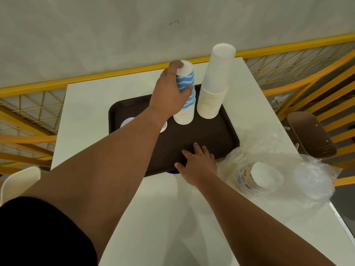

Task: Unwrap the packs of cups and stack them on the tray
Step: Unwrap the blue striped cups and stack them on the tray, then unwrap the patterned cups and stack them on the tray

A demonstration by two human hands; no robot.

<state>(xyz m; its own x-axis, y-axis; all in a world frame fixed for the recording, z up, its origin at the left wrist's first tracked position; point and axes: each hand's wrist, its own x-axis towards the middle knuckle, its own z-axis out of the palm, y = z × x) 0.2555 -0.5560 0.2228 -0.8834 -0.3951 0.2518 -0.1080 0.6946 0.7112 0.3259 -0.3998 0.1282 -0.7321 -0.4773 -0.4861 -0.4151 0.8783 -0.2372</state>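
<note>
A dark brown tray (211,131) lies on the white table. Two upside-down cup stacks stand on its far side: a blue-and-white striped stack (185,110) and a taller plain white stack (215,87) to its right. My left hand (170,93) grips the upper part of the striped stack. My right hand (199,163) rests with spread fingers on the tray's near edge. A patterned cup stack (255,177) sits inside clear plastic wrap (288,156) on the table to the right of the tray. Two small round items show on the tray beside my left forearm, mostly hidden.
The white table (92,104) stands against a yellow railing (115,73) with mesh panels. A brown chair (309,135) is at the right, a white chair (19,181) at the lower left. A blue object peeks out under the tray's near edge.
</note>
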